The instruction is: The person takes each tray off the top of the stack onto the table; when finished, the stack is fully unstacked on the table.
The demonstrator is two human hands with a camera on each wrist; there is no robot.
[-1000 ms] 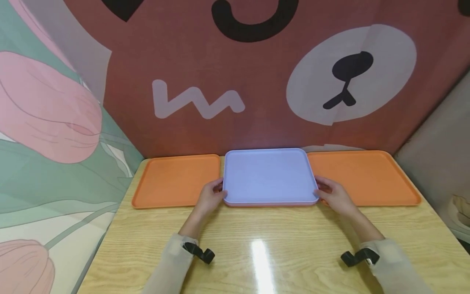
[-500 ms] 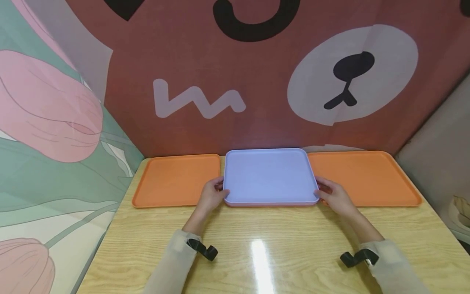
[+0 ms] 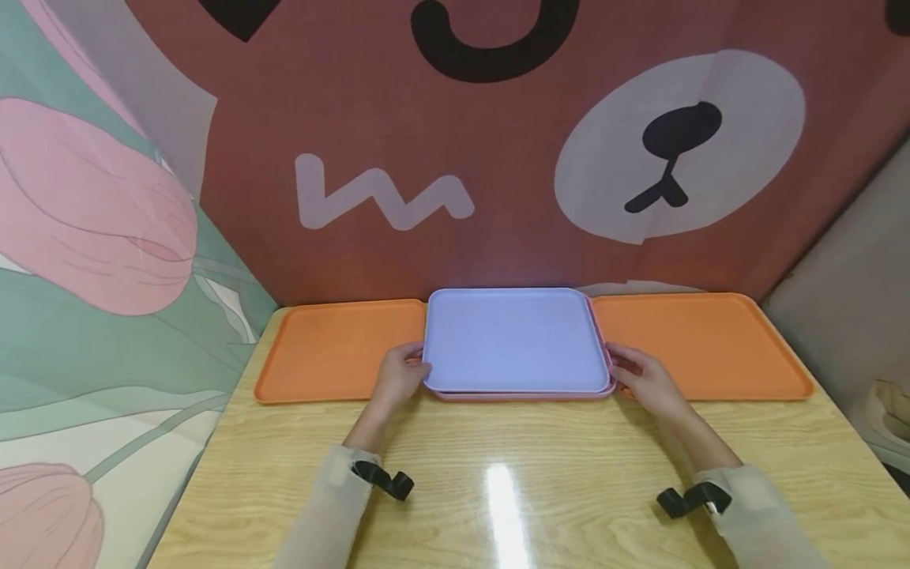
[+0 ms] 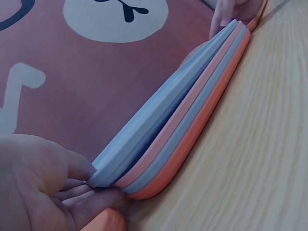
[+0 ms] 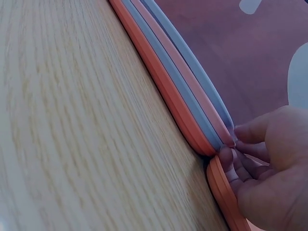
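Note:
A stack of trays lies at the table's far middle, with a lavender tray [image 3: 512,340] on top and a pink tray [image 3: 526,394], a bluish one and an orange one under it. My left hand [image 3: 398,378] pinches the lavender tray's [image 4: 163,108] left edge, fingers [image 4: 72,192] under it, and its left side is raised off the pink tray [image 4: 192,110]. My right hand [image 3: 640,379] pinches the stack's right edge [image 5: 219,137], thumb above and fingertips [image 5: 228,161] below. The pink rim shows along the right side.
An orange tray [image 3: 334,352] lies left of the stack and another orange tray [image 3: 704,344] to the right, both against the bear-print back wall. The glossy wooden table [image 3: 498,474] stretches toward me. A flower-print wall closes the left side.
The lavender tray has slid a little to the left and its left side has lifted, uncovering the pink rim on the right. My left hand moved left with it; the right hand stayed.

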